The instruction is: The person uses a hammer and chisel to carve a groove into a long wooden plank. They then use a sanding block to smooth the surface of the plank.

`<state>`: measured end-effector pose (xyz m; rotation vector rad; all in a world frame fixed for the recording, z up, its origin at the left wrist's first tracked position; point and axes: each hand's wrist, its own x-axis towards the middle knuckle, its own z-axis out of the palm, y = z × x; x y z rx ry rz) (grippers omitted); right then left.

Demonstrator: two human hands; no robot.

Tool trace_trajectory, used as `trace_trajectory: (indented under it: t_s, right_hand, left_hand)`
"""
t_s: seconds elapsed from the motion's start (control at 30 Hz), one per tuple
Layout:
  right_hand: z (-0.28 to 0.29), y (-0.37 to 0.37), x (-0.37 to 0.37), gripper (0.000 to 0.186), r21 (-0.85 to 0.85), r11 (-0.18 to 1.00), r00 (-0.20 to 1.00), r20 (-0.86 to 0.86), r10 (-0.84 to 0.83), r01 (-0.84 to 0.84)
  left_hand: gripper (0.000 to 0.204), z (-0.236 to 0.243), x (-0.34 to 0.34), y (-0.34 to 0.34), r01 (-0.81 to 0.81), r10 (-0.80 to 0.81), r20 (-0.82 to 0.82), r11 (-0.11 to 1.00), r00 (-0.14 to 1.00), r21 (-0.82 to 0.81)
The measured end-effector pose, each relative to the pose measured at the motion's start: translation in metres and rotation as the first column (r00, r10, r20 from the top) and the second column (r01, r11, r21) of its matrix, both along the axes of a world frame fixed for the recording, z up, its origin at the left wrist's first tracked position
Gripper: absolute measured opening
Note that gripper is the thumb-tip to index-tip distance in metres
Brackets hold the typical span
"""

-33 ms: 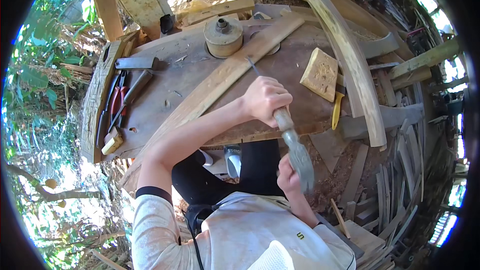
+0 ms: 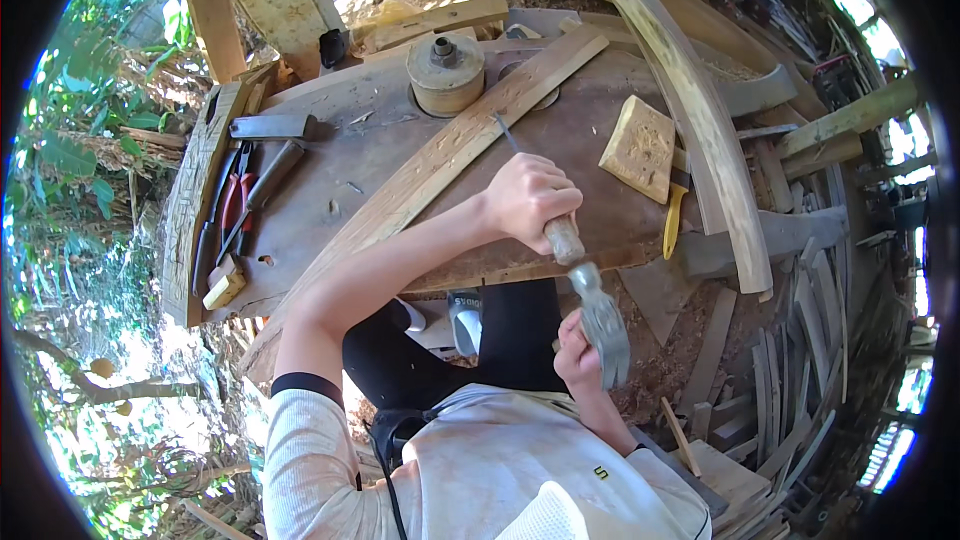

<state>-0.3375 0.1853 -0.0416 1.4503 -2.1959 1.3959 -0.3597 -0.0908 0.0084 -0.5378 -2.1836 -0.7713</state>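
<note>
My left hand (image 2: 533, 202) is closed around the handle of a chisel (image 2: 565, 242), whose thin blade slants down to a long wooden plank (image 2: 440, 168). Its tip meets the plank, which has small cut marks along its face. Near my lap, my right hand (image 2: 577, 352) grips a claw hammer (image 2: 603, 325). The hammer's striking face is close to the butt of the chisel handle; its own handle is mostly hidden by my fingers. The plank lies diagonally across the brown workbench (image 2: 380, 120), its near end beside my left arm.
A round wooden block (image 2: 447, 78) with a metal centre stands behind the plank. On the left lie a flat-bladed tool (image 2: 270, 127), red-handled pliers (image 2: 237, 202) and a mallet-like tool (image 2: 226, 280). To the right are a square wood block (image 2: 640, 148), a yellow-handled tool (image 2: 675, 222) and a long curved pole (image 2: 700, 110).
The hammer head has shifted very slightly away from the chisel's butt, with my right hand. My left hand and the chisel have hardly moved.
</note>
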Motion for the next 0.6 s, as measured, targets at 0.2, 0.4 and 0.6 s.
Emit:
trace_trajectory:
  t_s: [0.2,0.4,0.6]
  right_hand:
    - [-0.016,-0.002,0.013,0.015,-0.204,0.979,0.981,0.19,0.046,-0.006]
    - [-0.005,0.002,0.005,0.02,-0.021,1.0,0.994,0.108,0.01,-0.008]
    - [-0.012,0.005,-0.01,0.015,-0.14,0.989,0.967,0.242,0.083,-0.05]
  left_hand:
    - [0.029,-0.003,-0.001,0.001,0.002,-0.002,-0.018,1.0,1.0,-0.005]
    - [0.027,0.0,-0.002,0.003,0.011,-0.011,-0.015,1.0,1.0,0.018]
    - [0.026,0.0,-0.006,0.003,0.008,-0.008,-0.025,1.0,1.0,0.0]
